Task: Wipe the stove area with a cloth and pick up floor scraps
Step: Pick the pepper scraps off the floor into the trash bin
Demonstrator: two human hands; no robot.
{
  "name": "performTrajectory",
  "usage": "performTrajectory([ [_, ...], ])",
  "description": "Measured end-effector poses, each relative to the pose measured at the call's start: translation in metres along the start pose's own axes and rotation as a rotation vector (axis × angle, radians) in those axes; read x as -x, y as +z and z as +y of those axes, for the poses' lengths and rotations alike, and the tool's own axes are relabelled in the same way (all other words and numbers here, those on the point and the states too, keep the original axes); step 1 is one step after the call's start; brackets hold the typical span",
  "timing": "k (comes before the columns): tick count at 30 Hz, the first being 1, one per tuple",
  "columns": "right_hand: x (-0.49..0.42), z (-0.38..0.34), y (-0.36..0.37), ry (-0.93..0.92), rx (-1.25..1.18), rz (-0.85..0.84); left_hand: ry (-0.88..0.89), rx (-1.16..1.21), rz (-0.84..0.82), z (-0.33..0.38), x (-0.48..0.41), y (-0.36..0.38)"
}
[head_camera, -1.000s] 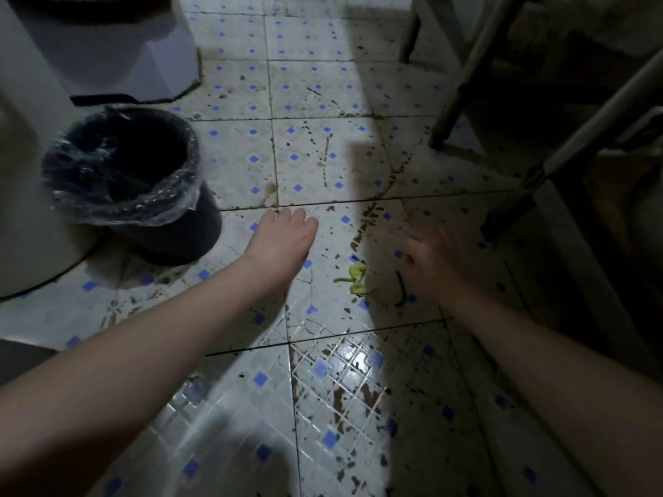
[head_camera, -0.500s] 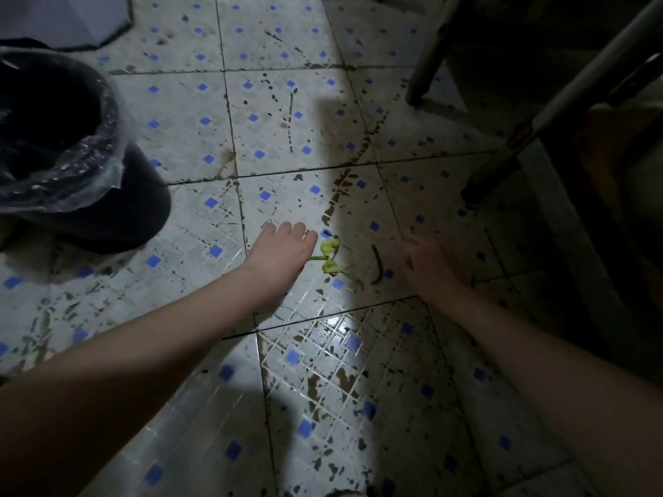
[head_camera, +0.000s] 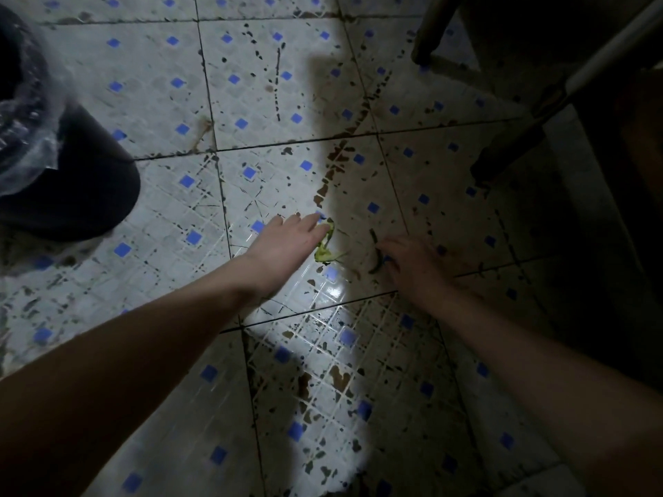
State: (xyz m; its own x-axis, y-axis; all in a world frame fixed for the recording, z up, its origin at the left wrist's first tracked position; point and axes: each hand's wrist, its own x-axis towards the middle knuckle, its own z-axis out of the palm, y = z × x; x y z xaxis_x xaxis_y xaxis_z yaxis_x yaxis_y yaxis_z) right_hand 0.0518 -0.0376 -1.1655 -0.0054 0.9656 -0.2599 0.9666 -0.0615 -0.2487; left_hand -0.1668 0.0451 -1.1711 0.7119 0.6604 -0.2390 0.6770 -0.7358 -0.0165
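Note:
A small green vegetable scrap (head_camera: 324, 247) lies on the stained tiled floor (head_camera: 251, 102). My left hand (head_camera: 287, 242) is stretched flat over the floor, fingers apart, with the fingertips touching the scrap's upper end. A thin dark curved scrap (head_camera: 375, 251) lies just to the right. My right hand (head_camera: 412, 265) hovers in shadow beside it, fingers spread, and its fingertips reach the dark scrap. Neither hand holds anything. No cloth is in view.
A black bin (head_camera: 68, 188) with a clear plastic liner stands at the left edge. Dark furniture legs (head_camera: 509, 152) and a pale pole (head_camera: 602, 59) stand at the upper right. The right side of the floor is in deep shadow.
The view has dropped closer to the floor. My left hand has moved right onto the green scrap. My right hand has reached the dark scrap.

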Motion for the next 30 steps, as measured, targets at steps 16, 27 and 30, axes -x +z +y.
performTrajectory([
  [16,-0.006,-0.010,0.007,-0.009,-0.086,-0.082,0.086,0.227,-0.001,-0.001,-0.013,0.004],
  [27,-0.015,-0.023,0.010,0.063,-0.236,0.010,-0.039,0.277,0.016,-0.015,-0.005,-0.006],
  [30,-0.018,-0.026,0.012,0.058,-0.247,0.021,-0.067,0.298,0.041,-0.020,0.000,-0.008],
])
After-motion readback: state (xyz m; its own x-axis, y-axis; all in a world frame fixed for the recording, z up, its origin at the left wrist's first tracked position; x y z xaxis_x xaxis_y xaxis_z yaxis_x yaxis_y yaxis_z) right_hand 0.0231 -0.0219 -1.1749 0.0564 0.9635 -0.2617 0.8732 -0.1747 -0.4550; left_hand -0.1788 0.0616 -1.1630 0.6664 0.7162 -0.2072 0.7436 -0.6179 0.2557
